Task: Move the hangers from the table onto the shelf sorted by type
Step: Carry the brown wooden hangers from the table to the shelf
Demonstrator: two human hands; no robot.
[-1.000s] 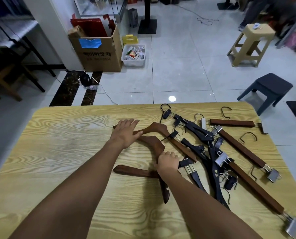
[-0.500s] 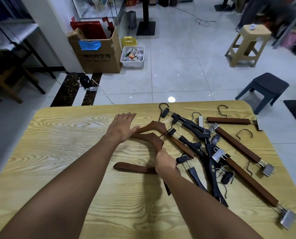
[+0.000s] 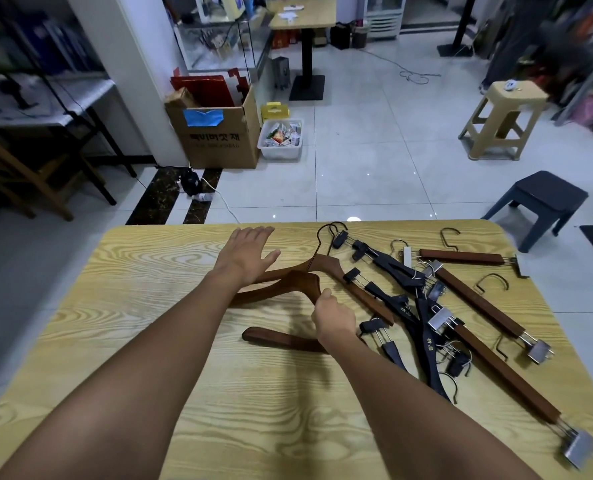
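Two brown curved wooden hangers (image 3: 288, 284) lie stacked at the middle of the yellow wood-grain table (image 3: 149, 323). My left hand (image 3: 248, 254) lies flat with straight fingers over their left arms. My right hand (image 3: 333, 320) grips the nearer hanger's right arm. A third curved brown hanger (image 3: 281, 339) lies under my right wrist. To the right sits a tangle of black clip hangers (image 3: 402, 303) and straight brown clamp hangers (image 3: 478, 299) with metal clips.
Beyond the table's far edge are a cardboard box (image 3: 219, 133), a white bin (image 3: 281, 140), a beige stool (image 3: 502, 119) and a dark stool (image 3: 537, 202) on the tiled floor. A dark shelf rack (image 3: 46, 98) stands far left.
My left hand has slid farther out over the hangers. My right hand has lifted the nearer hanger's right arm slightly. The camera has tilted up.
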